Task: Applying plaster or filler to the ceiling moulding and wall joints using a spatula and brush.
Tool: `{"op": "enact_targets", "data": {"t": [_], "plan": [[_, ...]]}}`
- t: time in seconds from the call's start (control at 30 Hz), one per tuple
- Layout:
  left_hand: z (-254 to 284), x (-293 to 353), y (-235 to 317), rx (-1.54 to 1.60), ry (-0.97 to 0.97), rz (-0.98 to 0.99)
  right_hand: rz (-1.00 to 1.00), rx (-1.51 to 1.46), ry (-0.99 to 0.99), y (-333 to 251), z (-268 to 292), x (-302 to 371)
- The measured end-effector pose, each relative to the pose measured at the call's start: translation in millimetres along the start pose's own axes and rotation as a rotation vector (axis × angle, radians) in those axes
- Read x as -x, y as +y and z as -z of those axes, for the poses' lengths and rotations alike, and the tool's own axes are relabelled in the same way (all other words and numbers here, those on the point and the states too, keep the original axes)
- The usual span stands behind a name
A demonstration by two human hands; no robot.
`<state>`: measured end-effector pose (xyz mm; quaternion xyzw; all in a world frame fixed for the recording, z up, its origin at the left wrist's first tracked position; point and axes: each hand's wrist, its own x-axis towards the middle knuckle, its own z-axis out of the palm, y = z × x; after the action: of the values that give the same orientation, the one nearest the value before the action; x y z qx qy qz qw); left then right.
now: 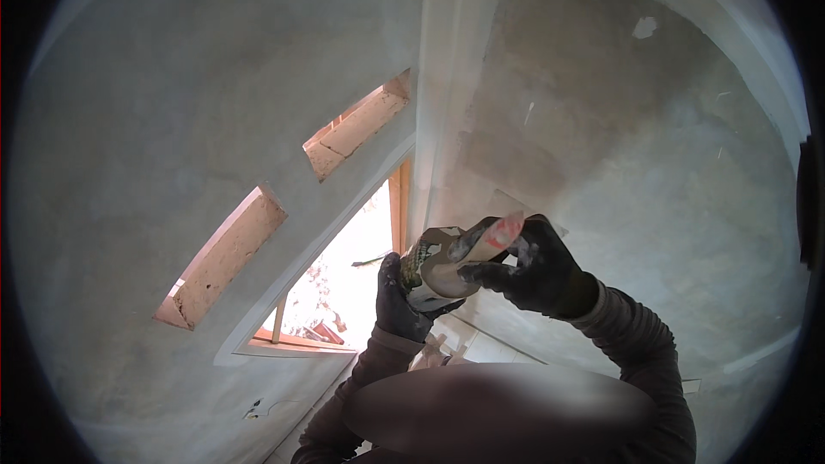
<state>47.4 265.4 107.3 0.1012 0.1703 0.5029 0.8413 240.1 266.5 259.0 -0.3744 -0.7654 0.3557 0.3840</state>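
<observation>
In front of me, a round can [413, 273] with a patterned, smeared wall is tilted with its mouth toward my right hand. Greyish-beige material shows at its mouth. My left hand [400, 308], in a dark glove, wraps round the can's side from below left. My right hand [541, 268], also in a dark, pale-smeared glove, grips a flat wooden handle [500, 239] with a red mark. The handle slants up to the right over the can's mouth. Its lower end is hidden, so the kind of tool cannot be made out.
Two slanted slot openings [225, 262] cut through the grey plastered left wall [172, 120]. Below them is a bright wood-framed window [331, 279]. A pale strip [451, 60] runs down the corner to the patchy right wall [601, 103]. Loose wires [255, 409] poke out low on the left.
</observation>
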Motion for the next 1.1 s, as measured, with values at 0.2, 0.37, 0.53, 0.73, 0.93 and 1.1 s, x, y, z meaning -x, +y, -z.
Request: {"op": "enact_targets", "data": {"t": [0.2, 0.37, 0.53, 0.73, 0.93, 1.1], "plan": [[-22, 13, -8, -0.011, 0.134, -0.040, -0.343, -0.550, 0.210, 21, 11, 5], [-8, 13, -12, -0.210, 0.139, -0.111, -0.416, -0.646, 0.464, 34, 2, 31], [-4, 11, -11, -0.165, 0.162, -0.145, -0.438, -0.686, 0.622, 41, 1, 48], [-31, 17, -15, -0.180, 0.278, -0.303, -0.443, -0.698, 0.719, 48, 8, 71], [-64, 25, -17, -1.281, 0.080, -0.737, -0.447, -0.874, 0.618, 68, -16, 69], [-34, 19, -19, -1.103, 0.096, -0.616, -0.425, -0.945, 0.628, 97, -12, 67]]}}
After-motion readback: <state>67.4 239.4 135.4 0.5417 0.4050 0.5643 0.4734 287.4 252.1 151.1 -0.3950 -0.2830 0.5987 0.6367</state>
